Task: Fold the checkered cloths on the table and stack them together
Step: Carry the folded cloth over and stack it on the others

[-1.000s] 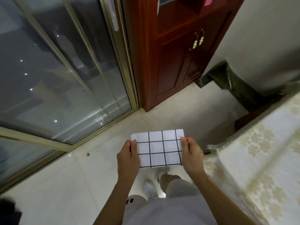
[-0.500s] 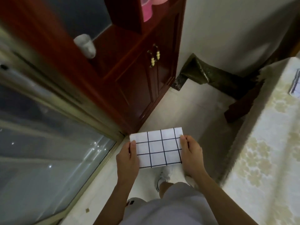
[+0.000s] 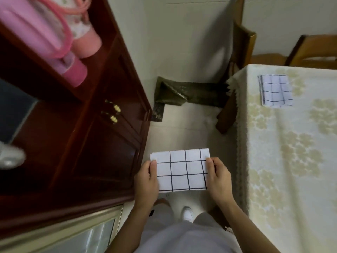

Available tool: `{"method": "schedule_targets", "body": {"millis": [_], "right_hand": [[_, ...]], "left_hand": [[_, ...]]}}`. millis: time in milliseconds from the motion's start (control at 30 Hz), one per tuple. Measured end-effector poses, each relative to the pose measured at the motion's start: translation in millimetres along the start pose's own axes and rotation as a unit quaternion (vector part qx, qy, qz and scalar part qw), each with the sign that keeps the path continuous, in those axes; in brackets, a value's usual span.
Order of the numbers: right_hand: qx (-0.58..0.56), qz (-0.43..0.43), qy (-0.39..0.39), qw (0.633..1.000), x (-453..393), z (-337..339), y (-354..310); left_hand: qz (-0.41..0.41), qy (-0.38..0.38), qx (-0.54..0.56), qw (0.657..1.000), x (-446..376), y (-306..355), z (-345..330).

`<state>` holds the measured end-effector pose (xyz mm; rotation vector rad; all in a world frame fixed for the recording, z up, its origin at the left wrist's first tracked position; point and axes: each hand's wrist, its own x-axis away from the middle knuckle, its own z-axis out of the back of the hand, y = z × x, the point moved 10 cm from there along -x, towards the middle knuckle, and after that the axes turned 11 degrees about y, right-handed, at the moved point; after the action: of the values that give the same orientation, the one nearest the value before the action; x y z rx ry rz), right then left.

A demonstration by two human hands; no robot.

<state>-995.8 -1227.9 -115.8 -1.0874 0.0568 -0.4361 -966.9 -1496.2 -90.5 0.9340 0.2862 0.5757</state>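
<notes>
both hands, left [image 3: 146, 179] and right [image 3: 218, 177], pinch a folded cloth [image 3: 180, 170] by its ends; next, lay it on the stack [image 3: 275, 91] on the desk [image 3: 291, 161].

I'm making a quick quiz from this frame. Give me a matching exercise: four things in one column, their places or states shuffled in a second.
1. held checkered cloth
2. folded cloth
3. pink bottles
4. chair

a. on the cabinet shelf
b. against the wall behind the table
c. lying on the tablecloth
d. between both hands, above the floor

Pairs: 1-d, 2-c, 3-a, 4-b
</notes>
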Motion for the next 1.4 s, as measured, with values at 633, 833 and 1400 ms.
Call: {"method": "schedule_targets", "body": {"millis": [633,833,1400], "right_hand": [[-0.007,-0.052,0.179,0.983,-186.8,-62.0,-116.1],[-0.019,-0.083,0.25,0.964,-214.2,-32.0,-113.0],[-0.123,-0.264,0.375,0.88,-314.3,83.4,-2.2]], "left_hand": [[-0.118,-0.188,0.019,0.975,-271.5,99.7,-148.1],[-0.138,-0.27,0.055,0.951,-281.2,148.3,-206.4],[-0.228,-0.482,-0.053,0.844,-237.3,272.5,-449.5]]}}
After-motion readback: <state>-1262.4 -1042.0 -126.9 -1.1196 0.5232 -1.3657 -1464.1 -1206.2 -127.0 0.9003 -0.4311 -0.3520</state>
